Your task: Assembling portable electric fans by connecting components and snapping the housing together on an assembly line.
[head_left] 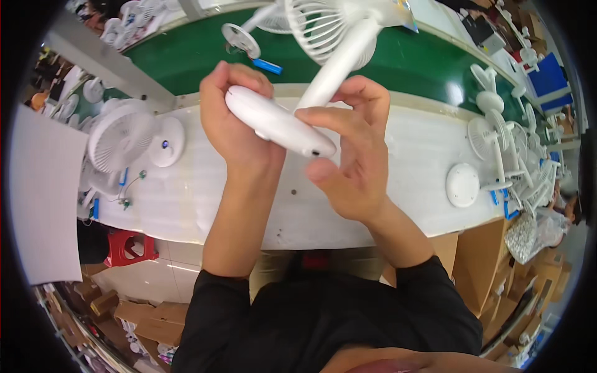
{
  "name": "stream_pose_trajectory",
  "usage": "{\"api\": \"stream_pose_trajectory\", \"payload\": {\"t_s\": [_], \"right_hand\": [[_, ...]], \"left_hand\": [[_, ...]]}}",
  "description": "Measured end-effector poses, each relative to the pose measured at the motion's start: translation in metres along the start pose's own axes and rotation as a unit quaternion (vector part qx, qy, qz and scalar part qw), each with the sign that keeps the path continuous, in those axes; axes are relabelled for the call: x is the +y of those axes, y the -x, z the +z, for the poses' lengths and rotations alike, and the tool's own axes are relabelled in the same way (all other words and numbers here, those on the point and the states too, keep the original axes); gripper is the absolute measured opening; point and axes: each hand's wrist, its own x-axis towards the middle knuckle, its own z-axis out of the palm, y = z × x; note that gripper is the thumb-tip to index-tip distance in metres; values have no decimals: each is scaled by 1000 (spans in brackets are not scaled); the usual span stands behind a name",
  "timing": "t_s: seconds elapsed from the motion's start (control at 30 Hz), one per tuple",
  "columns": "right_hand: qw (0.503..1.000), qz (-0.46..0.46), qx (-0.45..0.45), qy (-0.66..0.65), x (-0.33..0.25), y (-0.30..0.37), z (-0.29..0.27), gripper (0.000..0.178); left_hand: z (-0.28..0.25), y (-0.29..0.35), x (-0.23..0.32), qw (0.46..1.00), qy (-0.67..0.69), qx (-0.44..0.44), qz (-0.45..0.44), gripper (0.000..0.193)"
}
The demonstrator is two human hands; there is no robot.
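A white desk fan [336, 71] is held up off the table, tilted, with its round base [273, 122] nearest me. The stem slants up and right to the caged head, which is partly cut off by the top of the view. My left hand [233, 118] is closed round the left end of the base, its fingertips behind it. At the other end, my right hand [357, 149] grips the base rim; its index finger lies near the foot of the stem and its thumb is beside a small dark port. The fan's blades are hard to make out.
A white-topped table [298, 205] lies below, with a green conveyor belt [429, 74] behind it. On the left stand a fan [121, 137] and small wired parts [127, 204]. A round white base [462, 185] and several fans [497, 143] crowd the right. A blue cylinder [267, 66] lies on the belt.
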Motion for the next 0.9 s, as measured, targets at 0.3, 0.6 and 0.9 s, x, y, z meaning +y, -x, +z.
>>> {"api": "stream_pose_trajectory", "payload": {"t_s": [0.3,0.6,0.9], "right_hand": [[909,227,-165,-307,-13,-42,-4,58],[818,264,-152,-488,24,-45,5,70],[858,96,-151,-481,24,-42,11,80]], "left_hand": [[32,-27,30,911,-169,-187,328,26],[19,-48,14,860,-260,-265,351,29],[51,-25,22,926,-218,-16,307,23]]}}
